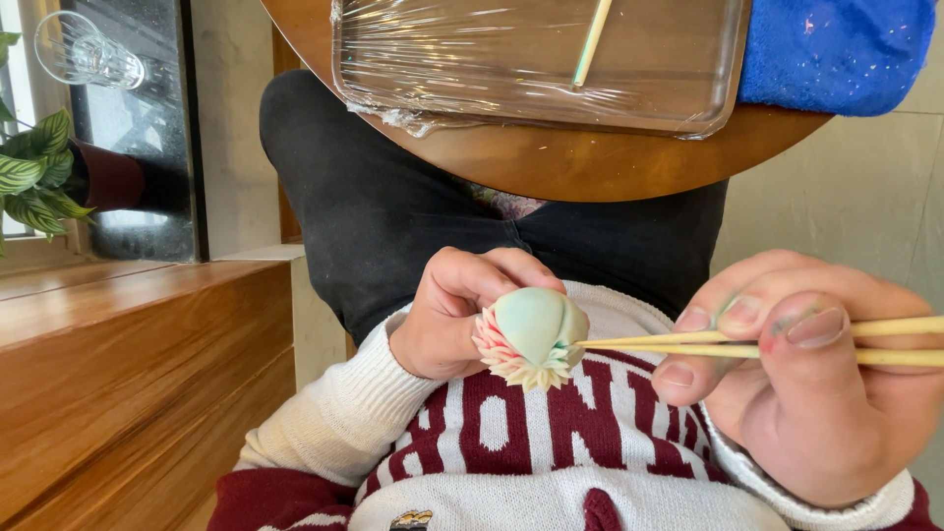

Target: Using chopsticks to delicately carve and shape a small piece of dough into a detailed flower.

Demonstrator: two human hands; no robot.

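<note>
A person's left hand (pixel 447 320) clasps a pale-green petalled dough flower (pixel 531 336) as the right hand (pixel 787 383) pinches wooden chopsticks (pixel 688 344); excess pressure could tear petals.

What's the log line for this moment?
left hand: holds dough flower | right hand: pinches sticks, tips at flower's side | tray: wrapped, on table, one stick inside

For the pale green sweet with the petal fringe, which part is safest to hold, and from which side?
Probably the smooth domed green sweet at its plain back, coming from the left as the left hand does. The cut petals look fragile, and the chopsticks in the right hand work its right side.
</note>
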